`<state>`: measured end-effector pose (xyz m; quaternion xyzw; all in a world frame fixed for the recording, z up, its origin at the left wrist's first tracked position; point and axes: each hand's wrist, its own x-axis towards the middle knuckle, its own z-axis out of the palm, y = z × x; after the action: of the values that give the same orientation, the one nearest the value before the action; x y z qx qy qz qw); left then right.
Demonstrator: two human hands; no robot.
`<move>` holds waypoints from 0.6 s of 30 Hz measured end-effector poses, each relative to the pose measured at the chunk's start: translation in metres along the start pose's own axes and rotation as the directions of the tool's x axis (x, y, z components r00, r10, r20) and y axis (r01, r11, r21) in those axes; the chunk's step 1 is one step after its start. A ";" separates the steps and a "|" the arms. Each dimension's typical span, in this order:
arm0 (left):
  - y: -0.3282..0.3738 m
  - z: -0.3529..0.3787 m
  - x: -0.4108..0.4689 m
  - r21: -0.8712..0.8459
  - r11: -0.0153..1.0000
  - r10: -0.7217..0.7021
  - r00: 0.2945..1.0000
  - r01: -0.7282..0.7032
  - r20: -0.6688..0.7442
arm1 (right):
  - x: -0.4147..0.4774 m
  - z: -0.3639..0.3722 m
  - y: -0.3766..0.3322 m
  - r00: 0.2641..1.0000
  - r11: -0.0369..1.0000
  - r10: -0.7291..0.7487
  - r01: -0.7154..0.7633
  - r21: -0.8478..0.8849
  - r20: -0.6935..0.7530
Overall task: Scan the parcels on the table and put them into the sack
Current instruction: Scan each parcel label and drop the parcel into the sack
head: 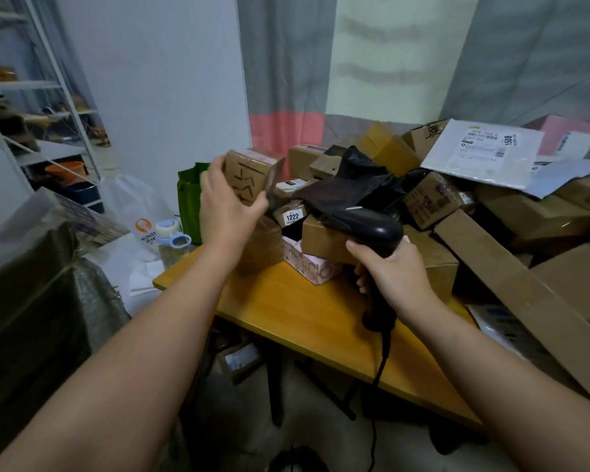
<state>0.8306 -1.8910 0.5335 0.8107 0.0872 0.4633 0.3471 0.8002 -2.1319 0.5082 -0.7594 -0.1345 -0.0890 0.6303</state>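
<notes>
My left hand (227, 202) grips a small brown cardboard parcel (249, 175) with black marker strokes, held up above the table's left end. My right hand (392, 274) grips the handle of a black barcode scanner (365, 226), whose head points left toward that parcel; its cable hangs down below the table. A heap of parcels (457, 199) covers the wooden table (307, 318): brown boxes, a black bag, a grey mailer with a label, a pink patterned box (309, 264). The woven sack (92, 301) stands at the lower left beside the table.
A long cardboard box (525, 298) lies slanted along the table's right side. A green bag (189, 202), a water bottle (171, 240) and a white plastic bag sit left of the table. A white shelf rack stands at far left. Curtains hang behind.
</notes>
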 end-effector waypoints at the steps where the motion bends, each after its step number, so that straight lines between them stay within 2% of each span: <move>1: 0.000 -0.012 -0.007 -0.062 0.998 -0.019 0.999 0.017 -0.032 | -0.004 -0.001 -0.002 1.000 1.000 -0.004 0.004 0.011 -0.001; 6: 0.008 -0.063 -0.063 -0.333 0.940 -0.095 0.994 0.070 -0.060 | -0.031 -0.009 -0.010 0.998 0.999 -0.023 0.021 0.042 0.061; 9: 0.023 -0.083 -0.099 -0.420 0.907 -0.057 0.997 0.030 -0.051 | -0.053 -0.013 -0.016 0.997 0.997 -0.047 0.043 0.067 0.058; 13: 0.044 -0.097 -0.139 -0.594 0.804 0.005 0.999 0.020 0.040 | -0.088 -0.024 -0.027 0.996 0.970 -0.093 0.094 0.222 -0.014; 16: 0.051 -0.097 -0.165 -0.629 0.777 0.065 0.991 0.024 0.118 | -0.114 -0.039 -0.032 0.994 0.963 -0.085 0.101 0.251 -0.072; 18: 0.054 -0.096 -0.182 -0.596 0.803 0.109 0.978 0.020 0.179 | -0.130 -0.051 -0.032 0.990 0.968 -0.082 0.107 0.225 -0.116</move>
<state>0.6420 -1.9692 0.4743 0.7061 -0.1177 0.3894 0.5796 0.6689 -2.1883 0.5082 -0.6679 -0.1464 -0.1427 0.7156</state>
